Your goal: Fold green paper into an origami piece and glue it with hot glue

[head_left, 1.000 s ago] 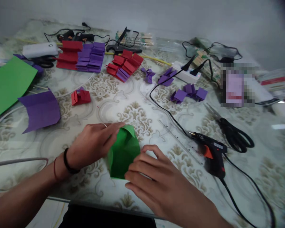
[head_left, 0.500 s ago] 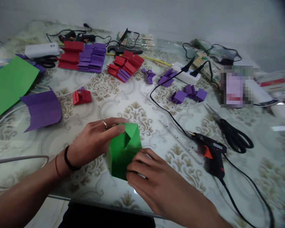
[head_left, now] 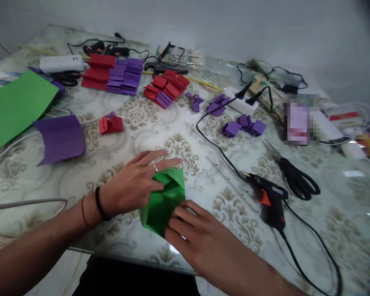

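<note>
A folded sheet of green paper [head_left: 162, 205], with creased flaps at its top and an open hollow, lies near the table's front edge between my hands. My left hand [head_left: 135, 181], wearing a ring, holds its upper left part. The thumb presses into the fold, while the fingers reach along the top edge. My right hand [head_left: 193, 230] grips the lower right side with curled fingers; the paper under them is hidden. To the left rests a curved purple paper piece [head_left: 61, 137]. Above it to the right sits a small red folded piece [head_left: 111, 123].
On the right lie a glue gun [head_left: 269, 197] with its cord, black-handled scissors [head_left: 296, 172] and a clear ruler [head_left: 231, 183]. Farther back are red folded papers [head_left: 166, 86], purple folded pieces [head_left: 245, 125] and a white power strip [head_left: 239, 102]. A large green sheet [head_left: 15, 107] covers the far left.
My left thumb has moved down into the fold, and the left fingers have shifted right across the top edge. The green paper's top flaps have opened wider. My right hand keeps its grip.
</note>
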Demonstrator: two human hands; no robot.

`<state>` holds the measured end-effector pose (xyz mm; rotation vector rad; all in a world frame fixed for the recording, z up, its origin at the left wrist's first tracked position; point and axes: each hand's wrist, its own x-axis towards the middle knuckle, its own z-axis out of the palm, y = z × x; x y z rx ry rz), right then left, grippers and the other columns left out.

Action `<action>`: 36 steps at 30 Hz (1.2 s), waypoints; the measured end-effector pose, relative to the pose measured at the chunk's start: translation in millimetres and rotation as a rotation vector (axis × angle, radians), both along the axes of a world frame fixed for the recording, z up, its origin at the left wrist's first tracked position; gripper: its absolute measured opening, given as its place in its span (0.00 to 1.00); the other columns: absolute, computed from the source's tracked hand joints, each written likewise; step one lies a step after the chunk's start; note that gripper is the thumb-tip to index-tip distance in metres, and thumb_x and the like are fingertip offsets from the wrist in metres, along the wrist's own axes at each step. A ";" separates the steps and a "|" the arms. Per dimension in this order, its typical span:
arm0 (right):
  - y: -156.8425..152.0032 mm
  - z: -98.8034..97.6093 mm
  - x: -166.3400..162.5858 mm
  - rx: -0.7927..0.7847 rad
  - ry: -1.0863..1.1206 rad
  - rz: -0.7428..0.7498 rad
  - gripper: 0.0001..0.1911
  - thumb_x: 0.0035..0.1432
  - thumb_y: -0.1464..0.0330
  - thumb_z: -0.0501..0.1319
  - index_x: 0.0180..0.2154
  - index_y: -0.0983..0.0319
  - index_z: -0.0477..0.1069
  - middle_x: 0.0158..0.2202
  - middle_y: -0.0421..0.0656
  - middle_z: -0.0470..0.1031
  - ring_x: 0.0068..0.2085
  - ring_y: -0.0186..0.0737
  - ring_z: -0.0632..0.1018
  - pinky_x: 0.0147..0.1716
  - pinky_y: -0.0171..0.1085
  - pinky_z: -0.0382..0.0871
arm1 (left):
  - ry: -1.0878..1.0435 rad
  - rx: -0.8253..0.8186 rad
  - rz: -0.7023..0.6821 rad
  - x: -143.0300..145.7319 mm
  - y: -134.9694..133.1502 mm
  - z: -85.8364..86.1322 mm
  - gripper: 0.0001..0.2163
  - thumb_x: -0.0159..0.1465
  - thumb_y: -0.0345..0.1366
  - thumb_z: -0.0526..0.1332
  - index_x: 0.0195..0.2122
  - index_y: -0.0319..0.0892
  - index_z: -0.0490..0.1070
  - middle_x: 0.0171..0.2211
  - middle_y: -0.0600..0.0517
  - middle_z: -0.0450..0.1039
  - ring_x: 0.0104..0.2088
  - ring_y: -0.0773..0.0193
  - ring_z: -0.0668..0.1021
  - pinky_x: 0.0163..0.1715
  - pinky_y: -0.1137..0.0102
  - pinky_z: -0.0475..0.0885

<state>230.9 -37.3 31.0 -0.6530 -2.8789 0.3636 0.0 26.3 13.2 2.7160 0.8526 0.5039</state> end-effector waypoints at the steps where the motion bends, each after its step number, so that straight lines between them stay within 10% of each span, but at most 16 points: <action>1: -1.4 1.2 -0.1 0.004 -0.007 0.001 0.08 0.66 0.76 0.65 0.33 0.61 0.72 0.30 0.38 0.74 0.36 0.42 0.73 0.46 0.44 0.65 | 0.019 -0.007 0.001 0.5 -1.1 0.5 0.10 0.66 0.25 0.63 0.35 0.44 0.83 0.70 0.49 0.68 0.70 0.42 0.66 0.68 0.47 0.66; 13: -8.9 -2.5 3.7 0.072 -0.036 -0.043 0.06 0.66 0.77 0.65 0.35 0.62 0.73 0.33 0.41 0.77 0.39 0.45 0.75 0.47 0.45 0.69 | -0.010 -0.034 0.068 11.5 -17.0 7.4 0.11 0.66 0.42 0.66 0.40 0.40 0.81 0.69 0.38 0.67 0.70 0.39 0.66 0.69 0.45 0.64; 29: -6.1 -6.4 9.4 0.125 0.032 -0.154 0.11 0.69 0.78 0.60 0.33 0.61 0.72 0.31 0.40 0.73 0.38 0.43 0.71 0.49 0.45 0.65 | 0.059 -0.030 0.006 -0.5 -12.6 20.3 0.10 0.55 0.23 0.64 0.33 0.43 0.80 0.75 0.49 0.57 0.74 0.35 0.57 0.73 0.36 0.50; 36: -5.2 -8.8 15.9 0.176 0.058 -0.168 0.14 0.71 0.79 0.55 0.35 0.62 0.75 0.34 0.43 0.78 0.40 0.44 0.74 0.53 0.47 0.65 | 0.111 -0.008 0.089 -2.7 -9.0 24.0 0.22 0.56 0.25 0.61 0.52 0.40 0.77 0.68 0.40 0.68 0.64 0.43 0.74 0.65 0.46 0.69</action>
